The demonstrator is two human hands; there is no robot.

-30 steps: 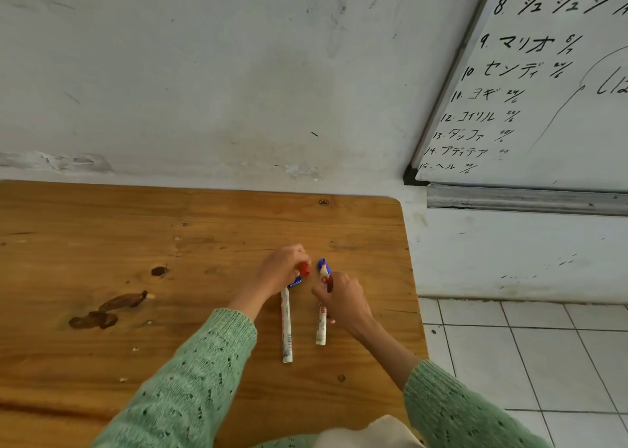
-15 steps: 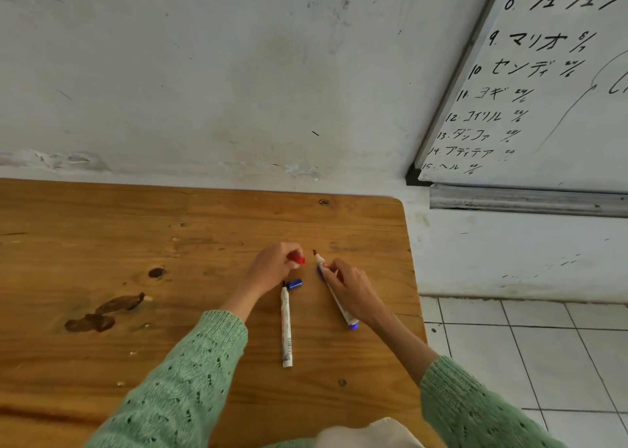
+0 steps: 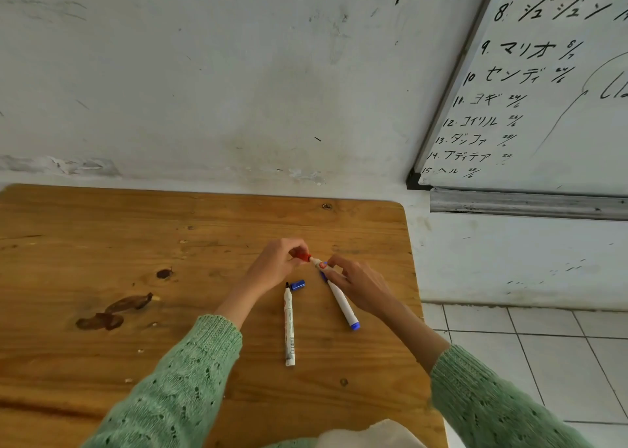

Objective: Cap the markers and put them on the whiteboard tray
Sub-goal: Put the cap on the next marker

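Note:
My left hand (image 3: 277, 264) pinches a red cap (image 3: 301, 256). My right hand (image 3: 358, 286) holds a white marker (image 3: 341, 303) with a blue end plug, slanted over the wooden table (image 3: 102, 243). The marker's tip end meets the red cap between my hands. A bit of blue shows under my right fingers; what it is cannot be told. A second white marker (image 3: 289, 325) lies on the table, uncapped, its dark tip pointing away from me. A loose blue cap (image 3: 298, 285) lies right beside that tip. The metal whiteboard tray (image 3: 526, 205) is up on the right wall.
The whiteboard (image 3: 550, 84) with black writing hangs above the tray. The table's right edge (image 3: 413, 277) drops to a white tiled floor (image 3: 543, 362). Dark knots (image 3: 112, 311) mark the wood on the left. A pale cloth (image 3: 370, 435) lies at the near edge.
My hands have come together: the red cap in my left hand now meets the tip of the marker in my right hand. The other marker and the blue cap have not moved.

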